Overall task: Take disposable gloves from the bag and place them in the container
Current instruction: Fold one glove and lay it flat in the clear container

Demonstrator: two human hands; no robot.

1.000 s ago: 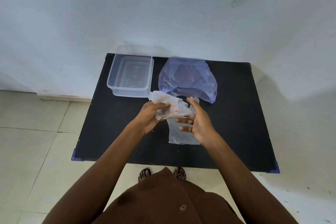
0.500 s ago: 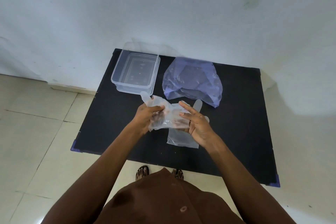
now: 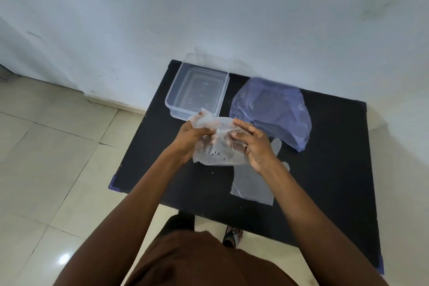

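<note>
Against a pale wall stood a black table [image 3: 325, 181] on a tiled floor. Both hands were closed on one clear glove [image 3: 217, 146] held above the table: the left hand [image 3: 191, 138] pinched its left edge, the right hand [image 3: 254, 146] gripped its right side with fingers curled into the film. A second glove [image 3: 251, 187] lay flat on the table below the right wrist. The container [image 3: 197, 94] sat open near the wall, just beyond the held glove, and looked empty. The bluish bag [image 3: 271, 111] slumped beside it.

The film was thin and limp, so it could cling to the fingers and fail to drop, or snag on the container's rim and hang outside. A careless sleeve could also drag the flat glove off the table's near edge.

Compared with half a second earlier, the hands had drawn closer together, the glove was more bunched between them, and the view had swung left.
</note>
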